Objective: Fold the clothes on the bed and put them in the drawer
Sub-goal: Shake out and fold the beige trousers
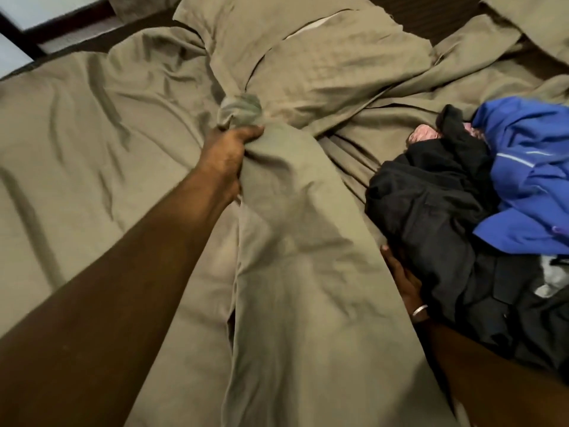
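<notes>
Leftward, the bed sheet (92,124) lies flat and bare, the best room for folding. At centre the left hand (228,155) has its grip clamped on a bunched duvet (292,241); hauling it may drag the clothes pile (446,195) at right, where the right hand (403,278) rests, fingers tucked under black cloth, grip unclear

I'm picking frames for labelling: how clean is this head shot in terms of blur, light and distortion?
Head view: dim, warm indoor light without glare; motion blur softens the olive bedsheet and left hand; the black garment loses detail in shadow; the blue garment reads clearest; wide-angle bending shows at the edges.
</notes>
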`<state>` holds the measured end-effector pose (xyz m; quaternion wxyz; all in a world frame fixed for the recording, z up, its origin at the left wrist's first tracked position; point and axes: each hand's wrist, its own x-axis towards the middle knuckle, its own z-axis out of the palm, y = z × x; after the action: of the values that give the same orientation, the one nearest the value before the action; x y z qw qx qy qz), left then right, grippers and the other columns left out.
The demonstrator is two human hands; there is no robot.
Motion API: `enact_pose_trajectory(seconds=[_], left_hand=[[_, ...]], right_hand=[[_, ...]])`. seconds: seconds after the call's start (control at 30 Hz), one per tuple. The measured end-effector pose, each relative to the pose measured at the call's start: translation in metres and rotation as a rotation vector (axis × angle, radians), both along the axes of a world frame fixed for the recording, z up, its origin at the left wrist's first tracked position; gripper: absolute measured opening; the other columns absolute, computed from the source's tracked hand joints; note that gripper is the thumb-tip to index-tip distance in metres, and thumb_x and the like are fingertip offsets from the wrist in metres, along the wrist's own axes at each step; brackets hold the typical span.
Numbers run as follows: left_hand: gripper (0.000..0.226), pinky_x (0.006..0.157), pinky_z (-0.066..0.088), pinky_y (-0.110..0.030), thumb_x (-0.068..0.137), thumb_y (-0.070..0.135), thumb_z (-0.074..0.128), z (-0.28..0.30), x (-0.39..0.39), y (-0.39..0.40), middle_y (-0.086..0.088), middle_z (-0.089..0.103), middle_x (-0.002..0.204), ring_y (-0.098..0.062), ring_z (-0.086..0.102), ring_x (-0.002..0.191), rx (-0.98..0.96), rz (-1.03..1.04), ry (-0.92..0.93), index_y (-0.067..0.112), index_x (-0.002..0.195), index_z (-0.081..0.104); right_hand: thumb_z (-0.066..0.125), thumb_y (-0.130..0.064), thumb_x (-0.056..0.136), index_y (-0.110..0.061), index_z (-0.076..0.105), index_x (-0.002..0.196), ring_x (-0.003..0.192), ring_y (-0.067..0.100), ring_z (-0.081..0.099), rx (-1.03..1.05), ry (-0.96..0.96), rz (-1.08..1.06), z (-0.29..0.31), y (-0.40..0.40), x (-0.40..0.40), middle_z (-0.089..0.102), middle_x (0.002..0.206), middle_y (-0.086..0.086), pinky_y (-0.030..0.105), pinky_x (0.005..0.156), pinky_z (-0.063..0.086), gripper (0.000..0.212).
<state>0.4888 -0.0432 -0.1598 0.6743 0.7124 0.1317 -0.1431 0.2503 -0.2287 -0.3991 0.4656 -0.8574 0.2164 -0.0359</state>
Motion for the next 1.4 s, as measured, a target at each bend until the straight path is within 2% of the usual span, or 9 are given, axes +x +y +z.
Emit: enact_pose_trajectory(seconds=[0.13, 0.27, 0.4, 0.6, 0.73, 0.83, 0.93, 1.23, 1.4], left_hand=[[0.036, 0.083, 0.060, -0.040, 0.070, -0.009, 0.078, 0.036, -0.044, -0.003, -0.010, 0.074, 0.098, -0.024, 0.073, 0.091, 0.004, -0.010, -0.251, 0.011, 0.098, 0.065], [0.040, 0.079, 0.061, -0.038, 0.065, -0.016, 0.076, 0.081, -0.103, -0.001, -0.001, 0.075, 0.086, -0.019, 0.073, 0.084, -0.054, -0.060, -0.307, 0.013, 0.090, 0.065], [0.038, 0.087, 0.058, -0.034, 0.079, -0.008, 0.075, 0.112, -0.174, 0.009, -0.011, 0.074, 0.108, -0.021, 0.071, 0.101, -0.109, -0.135, -0.401, -0.002, 0.114, 0.065], [0.077, 0.100, 0.044, -0.017, 0.075, -0.010, 0.073, 0.097, -0.336, 0.031, 0.010, 0.058, 0.131, 0.003, 0.056, 0.121, 0.003, -0.451, -0.481, 0.022, 0.137, 0.041], [0.055, 0.101, 0.051, -0.037, 0.076, 0.014, 0.072, 0.040, -0.442, 0.067, 0.014, 0.066, 0.126, -0.005, 0.060, 0.121, 0.227, -0.570, -0.506, 0.035, 0.126, 0.063], [0.062, 0.099, 0.046, -0.056, 0.064, -0.007, 0.072, 0.001, -0.520, 0.098, 0.010, 0.064, 0.128, -0.022, 0.055, 0.128, 0.410, -0.636, -0.554, 0.036, 0.109, 0.071], [0.033, 0.106, 0.045, -0.042, 0.074, 0.010, 0.070, -0.015, -0.584, 0.113, 0.003, 0.052, 0.137, -0.025, 0.048, 0.133, 0.447, -0.475, -0.508, 0.034, 0.096, 0.076], [0.070, 0.094, 0.053, -0.032, 0.068, 0.001, 0.062, -0.059, -0.673, 0.123, 0.019, 0.060, 0.128, -0.006, 0.056, 0.123, 0.440, -0.251, -0.043, 0.037, 0.129, 0.060], [0.024, 0.088, 0.055, -0.033, 0.086, 0.032, 0.075, -0.064, -0.654, 0.102, 0.010, 0.074, 0.099, -0.006, 0.068, 0.097, 0.272, 0.120, 0.218, 0.025, 0.108, 0.070]], right_hand=[[0.051, -0.033, 0.100, 0.003, 0.048, 0.139, 0.138, 0.023, 0.039, -0.313, -0.004, 0.043, 0.036, -0.005, 0.003, 0.045, 0.147, 0.020, 0.007, 0.102, 0.026, 0.054], [0.042, -0.027, 0.091, 0.007, 0.053, 0.132, 0.125, 0.036, 0.050, -0.125, -0.099, 0.154, 0.062, -0.012, 0.005, 0.053, 0.134, 0.025, 0.033, 0.109, 0.033, 0.055], [0.052, -0.010, 0.097, 0.004, 0.065, 0.109, 0.094, 0.014, 0.070, 0.671, -0.098, -0.019, 0.146, -0.017, -0.026, 0.076, 0.092, 0.000, 0.036, 0.093, 0.048, 0.022], [0.029, -0.077, 0.088, -0.025, 0.049, 0.138, 0.118, 0.049, 0.057, 1.525, 0.244, -0.059, 0.238, 0.009, -0.181, 0.058, 0.135, 0.019, 0.056, 0.077, 0.054, 0.074], [0.052, -0.074, 0.085, -0.022, 0.040, 0.147, 0.128, 0.045, 0.048, 1.791, 0.364, -0.179, 0.228, 0.024, -0.264, 0.039, 0.152, 0.020, 0.066, 0.094, 0.045, 0.081], [0.068, -0.029, 0.088, -0.012, 0.065, 0.121, 0.119, 0.032, 0.058, 1.646, 0.285, -0.293, 0.223, 0.050, -0.315, 0.054, 0.140, 0.018, 0.048, 0.102, 0.049, 0.038], [0.079, -0.006, 0.068, -0.030, 0.056, 0.128, 0.114, 0.028, 0.064, 1.271, 0.246, -0.262, 0.212, 0.067, -0.358, 0.066, 0.123, 0.010, 0.045, 0.100, 0.051, 0.069], [0.082, -0.018, 0.078, -0.019, 0.065, 0.084, 0.087, 0.016, 0.066, 0.653, 0.401, -0.225, 0.149, 0.116, -0.440, 0.071, 0.087, 0.001, 0.029, 0.080, 0.052, 0.019], [0.075, -0.025, 0.085, -0.024, 0.067, 0.080, 0.076, 0.009, 0.064, 0.447, 0.267, -0.315, 0.150, 0.123, -0.438, 0.068, 0.081, -0.004, 0.032, 0.078, 0.054, 0.009]])
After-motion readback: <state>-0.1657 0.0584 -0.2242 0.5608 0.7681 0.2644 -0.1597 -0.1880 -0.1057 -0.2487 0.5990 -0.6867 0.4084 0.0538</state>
